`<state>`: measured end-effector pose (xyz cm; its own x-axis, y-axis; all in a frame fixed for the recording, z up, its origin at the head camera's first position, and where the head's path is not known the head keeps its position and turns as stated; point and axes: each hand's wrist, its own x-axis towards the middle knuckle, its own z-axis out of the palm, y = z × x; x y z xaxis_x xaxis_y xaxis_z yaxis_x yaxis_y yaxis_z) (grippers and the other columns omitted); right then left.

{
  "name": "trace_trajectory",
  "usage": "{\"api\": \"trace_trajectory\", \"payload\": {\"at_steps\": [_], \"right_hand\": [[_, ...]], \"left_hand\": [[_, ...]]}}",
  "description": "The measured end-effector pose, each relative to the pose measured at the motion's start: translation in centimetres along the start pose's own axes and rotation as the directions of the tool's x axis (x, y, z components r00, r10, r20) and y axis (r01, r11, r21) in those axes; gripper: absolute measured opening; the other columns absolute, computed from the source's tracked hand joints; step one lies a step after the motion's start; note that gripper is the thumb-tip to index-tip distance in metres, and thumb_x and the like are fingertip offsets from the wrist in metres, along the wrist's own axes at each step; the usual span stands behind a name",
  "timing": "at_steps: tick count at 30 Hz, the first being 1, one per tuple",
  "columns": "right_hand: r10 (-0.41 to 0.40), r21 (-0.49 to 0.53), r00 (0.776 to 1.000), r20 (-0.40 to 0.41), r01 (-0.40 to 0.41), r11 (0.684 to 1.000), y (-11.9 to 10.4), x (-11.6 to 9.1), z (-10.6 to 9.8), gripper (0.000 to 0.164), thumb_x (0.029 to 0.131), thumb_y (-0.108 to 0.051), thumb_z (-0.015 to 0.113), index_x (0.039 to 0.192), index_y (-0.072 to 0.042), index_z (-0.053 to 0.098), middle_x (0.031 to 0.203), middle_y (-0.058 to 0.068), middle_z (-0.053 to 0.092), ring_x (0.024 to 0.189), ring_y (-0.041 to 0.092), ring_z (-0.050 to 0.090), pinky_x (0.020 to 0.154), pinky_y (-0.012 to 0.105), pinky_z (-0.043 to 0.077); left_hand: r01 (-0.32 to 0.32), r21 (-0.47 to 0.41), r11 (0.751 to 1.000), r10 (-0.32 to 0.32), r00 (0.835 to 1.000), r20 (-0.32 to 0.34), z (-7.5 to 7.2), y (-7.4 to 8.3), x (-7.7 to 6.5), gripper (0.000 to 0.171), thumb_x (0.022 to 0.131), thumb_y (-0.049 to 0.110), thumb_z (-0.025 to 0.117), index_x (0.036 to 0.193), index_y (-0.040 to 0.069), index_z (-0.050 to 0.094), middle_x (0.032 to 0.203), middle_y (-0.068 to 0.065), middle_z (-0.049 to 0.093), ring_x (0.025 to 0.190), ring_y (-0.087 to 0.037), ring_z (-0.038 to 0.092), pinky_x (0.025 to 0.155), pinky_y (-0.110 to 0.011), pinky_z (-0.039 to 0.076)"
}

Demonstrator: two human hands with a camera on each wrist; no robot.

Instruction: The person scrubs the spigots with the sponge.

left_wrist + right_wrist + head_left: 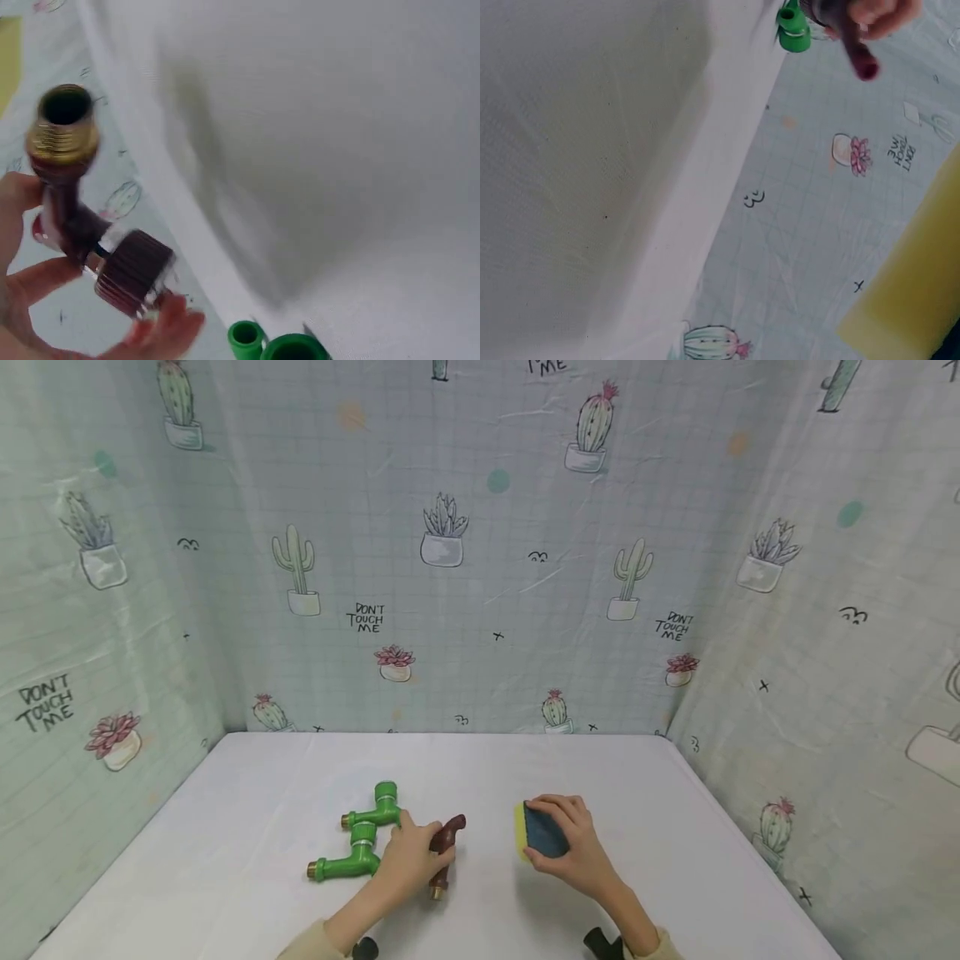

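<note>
My left hand (pixel 412 856) holds a dark brown tap (pixel 448 835) between thumb and fingers, over the table. In the left wrist view the tap (pixel 71 214) shows its threaded brass inlet and a ribbed brown knob, with the fingers around its body. My right hand (pixel 577 853) grips a sponge (pixel 545 832) at its edges, tilted upright, with a yellow foam side and a dark blue-green scouring side. The right wrist view catches the sponge's yellow foam (pixel 911 281) close up, and the brown tap's spout (pixel 859 56) beyond.
Two green taps with brass ends, a nearer one (pixel 345 866) and a farther one (pixel 375 816), lie beside the left hand on the white table (pixel 247 810). A cactus-print curtain (pixel 480 593) encloses the back and sides.
</note>
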<state>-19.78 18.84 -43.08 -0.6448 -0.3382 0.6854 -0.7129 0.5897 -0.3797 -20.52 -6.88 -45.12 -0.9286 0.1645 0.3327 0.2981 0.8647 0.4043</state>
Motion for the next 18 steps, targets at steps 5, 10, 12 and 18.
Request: {"api": "trace_trajectory", "payload": {"at_steps": [5,10,12,18], "right_hand": [[-0.048,0.016,0.998,-0.028,0.049,0.999,-0.4,0.4,0.4,0.057,0.067,-0.023,0.076,0.119,-0.022,0.053,0.116,-0.002,0.053,0.098,0.008,0.038,0.073,0.031,0.034],[-0.065,0.028,0.998,-0.016,0.065,0.998,-1.1,0.9,1.2,0.056,0.068,-0.025,0.075,0.119,-0.022,0.053,0.116,-0.003,0.053,0.098,0.008,0.038,0.072,0.029,0.036],[-0.068,0.041,0.998,-0.007,0.068,0.997,-1.6,1.1,1.4,0.056,0.068,-0.026,0.075,0.119,-0.022,0.053,0.117,-0.003,0.053,0.099,0.008,0.037,0.072,0.028,0.037],[-0.076,0.060,0.997,0.005,0.076,0.995,-2.6,1.6,2.2,0.056,0.068,-0.029,0.075,0.119,-0.023,0.052,0.116,-0.005,0.052,0.100,0.009,0.037,0.071,0.027,0.041]], "left_hand": [[0.042,-0.443,0.896,0.000,0.996,0.095,-1.9,0.2,0.5,0.036,0.080,0.029,0.065,0.107,0.005,0.062,0.087,-0.013,0.058,0.074,-0.015,0.050,0.055,-0.018,0.043],[0.240,-0.752,0.615,0.037,0.943,0.331,-3.4,0.6,0.4,0.056,0.085,0.030,0.060,0.127,-0.003,0.044,0.116,-0.029,0.048,0.084,-0.022,0.064,0.067,-0.034,0.056],[0.290,-0.789,0.542,0.069,0.920,0.386,-3.6,0.7,0.4,0.060,0.086,0.032,0.058,0.130,-0.004,0.038,0.123,-0.031,0.044,0.088,-0.021,0.063,0.072,-0.036,0.055],[0.391,-0.841,0.373,0.162,0.866,0.474,-3.6,1.0,0.1,0.062,0.085,0.026,0.060,0.134,-0.002,0.034,0.135,-0.028,0.034,0.094,-0.015,0.061,0.078,-0.026,0.052]]}}
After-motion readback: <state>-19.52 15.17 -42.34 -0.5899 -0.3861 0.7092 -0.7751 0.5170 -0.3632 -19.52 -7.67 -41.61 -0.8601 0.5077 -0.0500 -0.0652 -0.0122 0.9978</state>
